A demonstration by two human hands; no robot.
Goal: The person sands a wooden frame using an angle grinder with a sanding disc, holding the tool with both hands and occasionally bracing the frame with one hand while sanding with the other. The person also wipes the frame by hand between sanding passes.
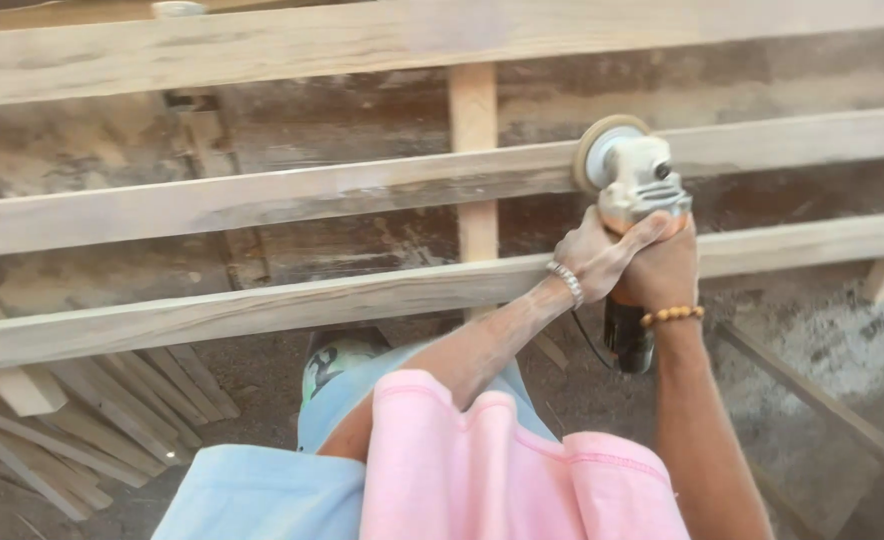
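Three long wooden rails [262, 200] cross the frame from left to right, joined by a short upright post [474, 120] at upper centre; together they form an open timber frame over a dusty floor [822, 350]. Loose wooden slats [92, 420] lie stacked at the lower left. An angle grinder [634, 190] sits right of centre, its round sanding disc [594, 150] against the middle rail just right of the post.

Both hands are wrapped tight round the grinder body. The left hand [597, 262], wearing a silver bracelet [566, 282], grips from the left side with a thumb laid over the housing; the right hand [662, 270], with a beaded bracelet [672, 316], clamps the handle from below. A cord [590, 340] hangs under the wrists.

Judgement: good practice for this sanding pass calls for light, even pressure, the disc kept at a shallow tilt, steady travel along the grain, and the cord kept away from the disc. A pink garment [502, 470] at the bottom of the frame should stay well apart from the spinning disc.
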